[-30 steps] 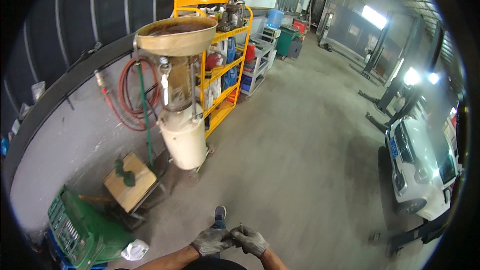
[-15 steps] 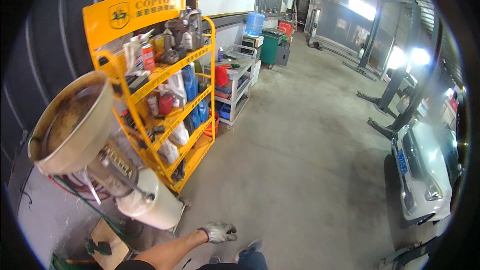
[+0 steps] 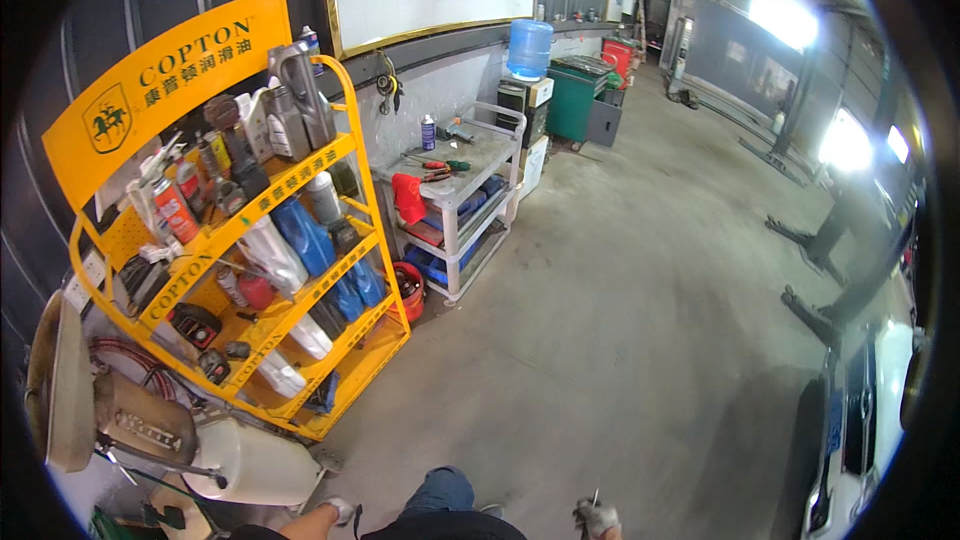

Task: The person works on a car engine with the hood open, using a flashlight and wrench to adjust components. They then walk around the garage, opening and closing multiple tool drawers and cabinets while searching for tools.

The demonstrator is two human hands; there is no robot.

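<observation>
My right hand (image 3: pixel 597 518), in a grey-white work glove, is low in the picture, right of my legs. Its fingers are closed round something with a thin, pale metal shaft (image 3: pixel 597 496) pointing up; the rest is hidden in the glove. My left hand (image 3: pixel 342 511), gloved too, hangs low beside my leg near the white drum. Its fingers are too small and partly turned away to read. A yellow rack (image 3: pixel 365 230) ahead on the left carries bottles, spray cans and jugs. Beyond it is a grey tool cart (image 3: pixel 455 202) with screwdrivers or pliers, a spray can and a red cloth.
An oil drainer with a wide pan (image 3: pixel 72 385) and white drum (image 3: pixel 262 462) stands near left. A red bucket (image 3: pixel 408 290) sits between rack and cart. Farther off are a water dispenser (image 3: pixel 530 50) and green cabinet (image 3: pixel 572 100). A white car (image 3: pixel 880 410) and lift arms (image 3: pixel 810 315) are right.
The view has moved forward and turned, so rack and cart appear larger and nearer. My left hand has dropped lower; my right hand has come into view with the metal-shafted thing.
</observation>
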